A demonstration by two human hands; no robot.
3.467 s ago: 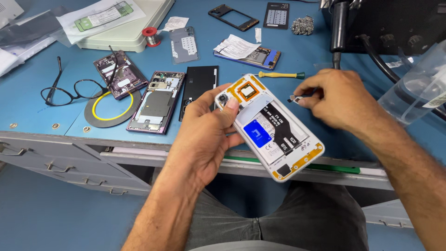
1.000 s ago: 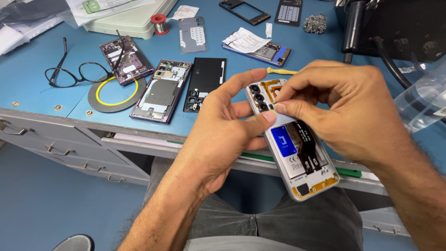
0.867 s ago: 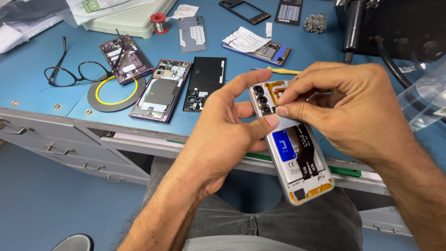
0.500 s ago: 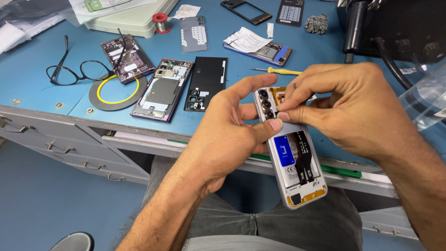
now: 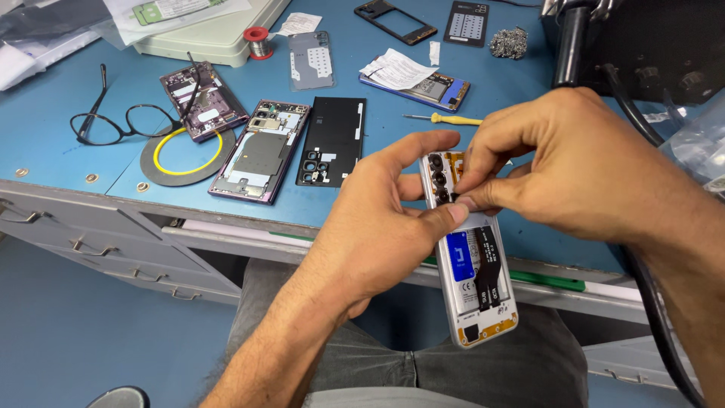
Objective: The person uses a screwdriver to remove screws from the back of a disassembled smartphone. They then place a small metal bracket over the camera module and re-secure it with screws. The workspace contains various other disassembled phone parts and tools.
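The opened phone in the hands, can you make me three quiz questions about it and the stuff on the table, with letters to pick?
1. Where is the opened phone?
A. flat on the table
B. held up in the left hand
C. inside a drawer

2. What colour is the handle of the small screwdriver on the blue table?
A. yellow
B. red
C. green

3. What are the right hand fingertips doing?
A. resting on the eyeglasses
B. hanging free
C. pinching at the phone's top end

Answers:
1 B, the left hand grips it above the lap.
2 A, its handle is yellow.
3 C, they press beside the camera lenses.
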